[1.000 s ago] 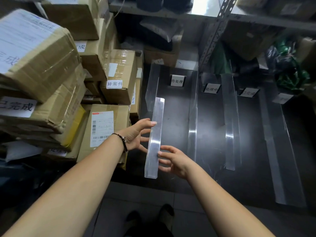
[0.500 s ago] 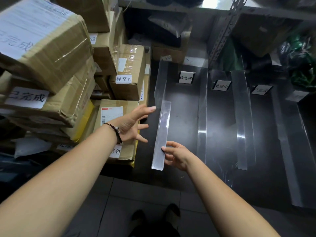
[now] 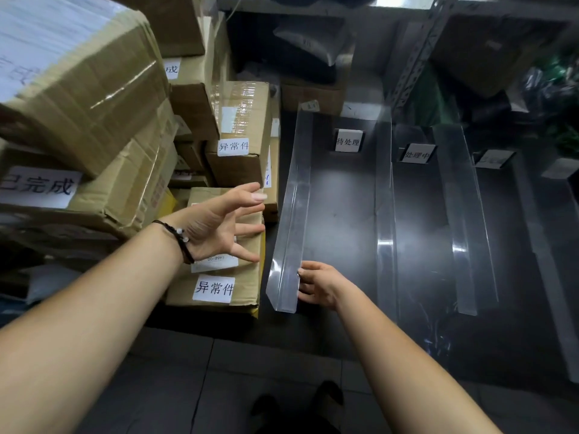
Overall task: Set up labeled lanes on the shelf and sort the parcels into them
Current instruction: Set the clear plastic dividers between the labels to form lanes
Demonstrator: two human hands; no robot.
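A long clear plastic divider [image 3: 289,242] lies along the dark shelf [image 3: 341,233], just right of the parcel stack and in line with another clear piece behind it. My right hand [image 3: 318,286] pinches its near end, thumb on the edge. My left hand [image 3: 224,228] hovers with fingers spread over a cardboard parcel [image 3: 219,289] labelled 异常件, apart from the divider. White lane labels stand at the back: 待处理 [image 3: 348,140], 处理中 [image 3: 416,154] and two blurred ones further right.
Several taped cardboard parcels are stacked at the left, some labelled 已完成 [image 3: 37,186]. More clear dividers [image 3: 386,220] [image 3: 463,233] lie on the shelf to the right. A metal upright [image 3: 416,51] stands behind. Tiled floor and my shoes [image 3: 297,405] are below.
The divider went from held between both hands to lying on the shelf further left, beside the parcels. My left hand let go and drew back to the left.
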